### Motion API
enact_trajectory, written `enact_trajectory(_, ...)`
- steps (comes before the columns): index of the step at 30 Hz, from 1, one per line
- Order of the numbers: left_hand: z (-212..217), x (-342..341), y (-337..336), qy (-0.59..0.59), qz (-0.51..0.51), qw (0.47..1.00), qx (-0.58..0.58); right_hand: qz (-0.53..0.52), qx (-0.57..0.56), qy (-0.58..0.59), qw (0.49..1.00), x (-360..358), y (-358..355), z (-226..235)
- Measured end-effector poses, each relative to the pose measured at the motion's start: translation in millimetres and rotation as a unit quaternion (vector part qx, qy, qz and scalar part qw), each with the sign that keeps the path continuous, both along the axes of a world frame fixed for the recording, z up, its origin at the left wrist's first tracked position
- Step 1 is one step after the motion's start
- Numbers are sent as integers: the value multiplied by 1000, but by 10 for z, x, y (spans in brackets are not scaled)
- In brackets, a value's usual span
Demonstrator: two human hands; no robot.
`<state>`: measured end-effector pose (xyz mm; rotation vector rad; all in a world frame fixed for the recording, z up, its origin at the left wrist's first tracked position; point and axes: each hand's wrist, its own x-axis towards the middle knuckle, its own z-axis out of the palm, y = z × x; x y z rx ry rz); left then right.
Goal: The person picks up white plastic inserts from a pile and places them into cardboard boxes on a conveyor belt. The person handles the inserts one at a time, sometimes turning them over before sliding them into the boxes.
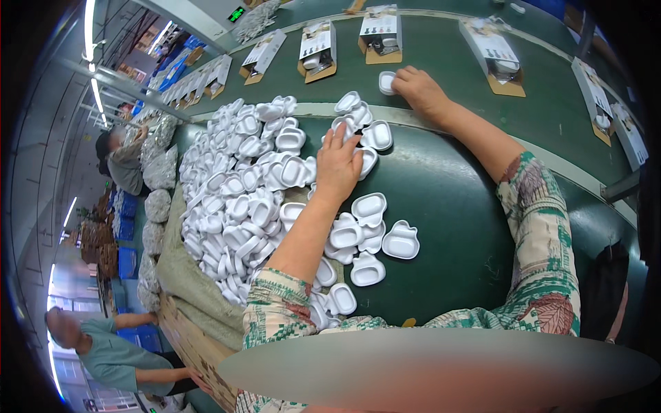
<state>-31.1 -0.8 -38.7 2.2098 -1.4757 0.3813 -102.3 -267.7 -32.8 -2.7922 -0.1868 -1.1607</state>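
Between the fingertips of my right hand (pixel 421 91) is a small white plastic dish (pixel 387 82), held over the green belt beyond the rail. My left hand (pixel 338 163) lies palm down with its fingers stretched out over a few white dishes (pixel 377 135) at the right edge of the pile. Its fingertips touch them, and the palm hides part of those below. The big pile of like dishes (pixel 237 175) spreads to the left of my left forearm. Several loose dishes (pixel 401 239) lie on the green table to the right of that forearm.
Open boxes (pixel 317 54) with packed contents stand along the green belt (pixel 441 41). A pale rail (pixel 551 164) divides belt and table (pixel 447 206). Olive sacking (pixel 179 275) lies under the pile. One person (pixel 127 351) touches cardboard at left; another (pixel 127 158) sits by plastic bags.
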Motion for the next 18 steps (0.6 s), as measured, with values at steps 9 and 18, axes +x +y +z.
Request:
enact_trajectory(9,36,-30,-15,5,-9,1000,-13,-140,-68,24,987,485,-658,64)
enact_trajectory(18,24,-16,-4,5,-11,1000,-15,-360,1,-37,932,395,-982,2)
